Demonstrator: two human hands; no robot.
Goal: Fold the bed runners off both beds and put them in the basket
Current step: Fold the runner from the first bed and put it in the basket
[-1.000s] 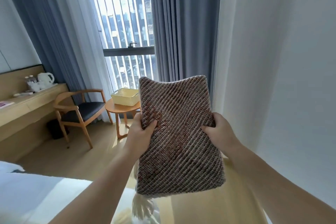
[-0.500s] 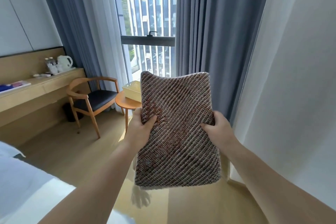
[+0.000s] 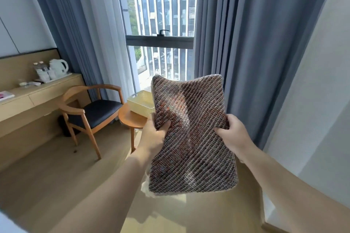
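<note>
We see grey-blue curtains [image 3: 246,43] filling the upper right of the frame and a wooden floor [image 3: 47,185] across the bottom. At the centre we hold the folded bed runner [image 3: 191,147] upright in the air, its brown woven face toward us, with a pale fringe [image 3: 145,188] at its lower left corner. At middle left stands a wooden chair [image 3: 91,111]. Just right of it, a round counter [image 3: 130,119] carries the pale yellow basket [image 3: 141,102], partly hidden behind the runner's upper left edge. Our left hand [image 3: 153,136] grips the runner's left edge, thumb on the front. Our right hand [image 3: 233,134] grips the right edge at about the same height.
</note>
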